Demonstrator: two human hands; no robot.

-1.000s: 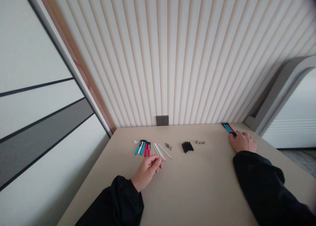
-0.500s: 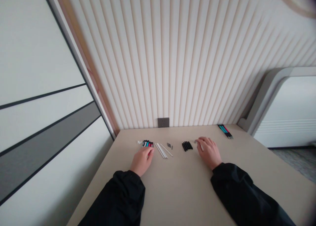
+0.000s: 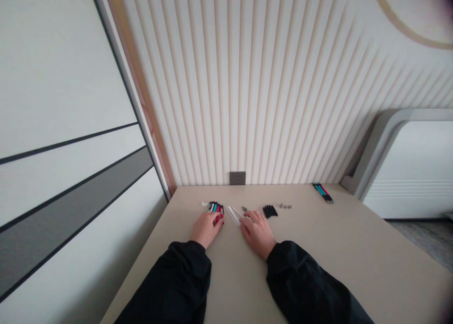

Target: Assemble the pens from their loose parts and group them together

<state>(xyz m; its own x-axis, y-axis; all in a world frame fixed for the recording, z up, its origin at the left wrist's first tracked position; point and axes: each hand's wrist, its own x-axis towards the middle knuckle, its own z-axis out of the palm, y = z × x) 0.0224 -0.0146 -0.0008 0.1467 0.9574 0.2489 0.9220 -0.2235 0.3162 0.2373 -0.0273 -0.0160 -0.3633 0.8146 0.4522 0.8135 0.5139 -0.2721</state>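
My left hand (image 3: pixel 205 228) rests at the near end of a row of colored pen barrels (image 3: pixel 213 206), its thumb and fingers closed around a red one at the right of the row. My right hand (image 3: pixel 259 233) lies low over the table with its fingers apart. Its fingertips reach the loose white pen refills (image 3: pixel 231 215), covering the lower end of one slanted refill. Small grey parts (image 3: pixel 244 208) lie just beyond those fingertips. Several black grips (image 3: pixel 270 211) lie side by side to the right of the hand.
Small clear pieces (image 3: pixel 204 203) lie left of the barrels. Small metallic tips (image 3: pixel 285 206) sit right of the grips. A few pens (image 3: pixel 323 193) lie together at the table's back right. A dark wall socket (image 3: pixel 237 178) is behind the table (image 3: pixel 237 286).
My right hand has moved left, from the small tips to the white refills. The tips now lie uncovered. My left hand stays at the barrels. The view has shifted slightly.
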